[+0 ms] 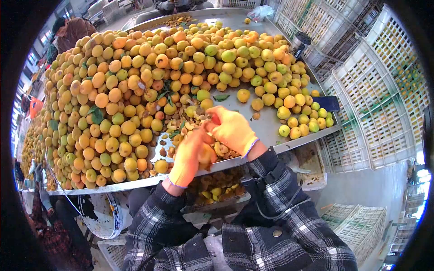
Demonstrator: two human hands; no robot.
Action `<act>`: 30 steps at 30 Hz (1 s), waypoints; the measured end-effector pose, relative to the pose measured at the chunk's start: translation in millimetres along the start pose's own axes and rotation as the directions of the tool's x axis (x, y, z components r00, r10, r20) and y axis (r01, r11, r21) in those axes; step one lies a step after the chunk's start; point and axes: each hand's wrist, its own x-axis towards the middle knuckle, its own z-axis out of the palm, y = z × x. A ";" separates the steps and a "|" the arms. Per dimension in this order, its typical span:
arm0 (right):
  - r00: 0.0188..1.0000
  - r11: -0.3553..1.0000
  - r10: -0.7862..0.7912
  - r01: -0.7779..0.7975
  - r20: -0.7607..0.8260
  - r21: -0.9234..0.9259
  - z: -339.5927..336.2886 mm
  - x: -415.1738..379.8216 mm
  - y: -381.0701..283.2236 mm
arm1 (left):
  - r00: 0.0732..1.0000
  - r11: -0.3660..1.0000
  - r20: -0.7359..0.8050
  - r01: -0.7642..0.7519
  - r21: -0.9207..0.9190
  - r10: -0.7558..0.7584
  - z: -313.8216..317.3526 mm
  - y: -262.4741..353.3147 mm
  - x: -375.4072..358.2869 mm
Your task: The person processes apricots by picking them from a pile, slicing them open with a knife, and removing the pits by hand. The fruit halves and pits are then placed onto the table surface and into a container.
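Observation:
My left hand [187, 156], in an orange glove, is closed and a little blurred at the tray's near edge. A blurred orange apricot [207, 154] shows against its palm side; whether the fingers hold it cannot be made out. My right hand [233, 130], gloved the same way, has its fingers bent together and meets the left fingertips. What lies between the fingertips is too small to name. Under and behind both hands is a heap of split apricot pieces [178, 121]. Whole yellow-orange apricots [113, 95] are piled high on the metal tray [266, 124].
A crate of apricot halves [217, 192] sits below the tray edge. White plastic crates [361, 104] stack up on the right. A dark phone [326, 103] and a tumbler [300, 44] lie by the right rim. A white bucket [101, 217] stands lower left. Other people sit around the tray.

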 end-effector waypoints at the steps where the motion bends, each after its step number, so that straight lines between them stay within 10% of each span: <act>1: 0.996 0.999 0.047 -0.049 -0.077 -0.020 -5.2 3.2 -2.4 | 0.985 0.994 0.172 -0.002 0.109 -0.017 1.4 4.5 -5.0; 3: 0.985 0.979 0.072 -0.100 -0.159 -0.176 -21.2 19.3 17.7 | 0.799 0.870 0.601 -0.301 0.389 0.008 5.2 3.7 -6.0; 5: 0.975 0.931 0.142 -0.191 -0.173 -0.311 -42.4 34.7 19.2 | 0.711 0.866 0.593 0.044 0.498 -0.377 26.9 18.5 -22.8; 7: 0.984 0.865 0.087 -0.151 -0.154 -0.478 -40.7 54.4 67.4 | 0.582 0.676 0.532 0.040 0.736 -0.614 40.4 13.4 -25.7; 9: 0.988 0.836 0.124 -0.155 -0.094 -0.527 -43.0 62.8 88.2 | 0.652 0.492 0.544 -0.287 0.822 -0.528 37.4 -22.1 -30.9; 12: 0.989 0.752 0.136 -0.067 0.056 -0.655 -41.9 67.4 108.4 | 0.810 0.371 0.448 -0.310 0.875 -0.378 23.8 -50.6 -31.5; 17: 0.986 0.719 0.151 -0.063 0.068 -0.692 -40.3 76.2 121.8 | 0.814 0.373 0.473 -0.346 0.861 -0.337 28.5 -34.8 -30.9; 21: 0.987 0.822 0.146 -0.156 -0.062 -0.547 -39.5 74.5 121.3 | 0.693 0.584 0.556 -0.237 0.777 -0.459 18.4 -9.0 -16.3; 23: 0.980 0.972 0.192 -0.197 -0.050 -0.128 -45.3 62.9 88.3 | 0.819 0.908 0.551 -0.097 0.408 -0.160 9.7 8.0 -11.5; 27: 0.948 0.941 0.269 -0.297 0.172 0.164 -42.0 41.9 14.9 | 0.980 1.000 -0.200 0.018 -0.007 -0.019 -1.6 15.4 14.5; 30: 0.915 0.894 0.214 -0.325 0.343 0.310 -34.4 26.9 -24.4 | 0.983 0.953 -0.184 -0.037 -0.299 -0.020 -16.7 13.1 19.9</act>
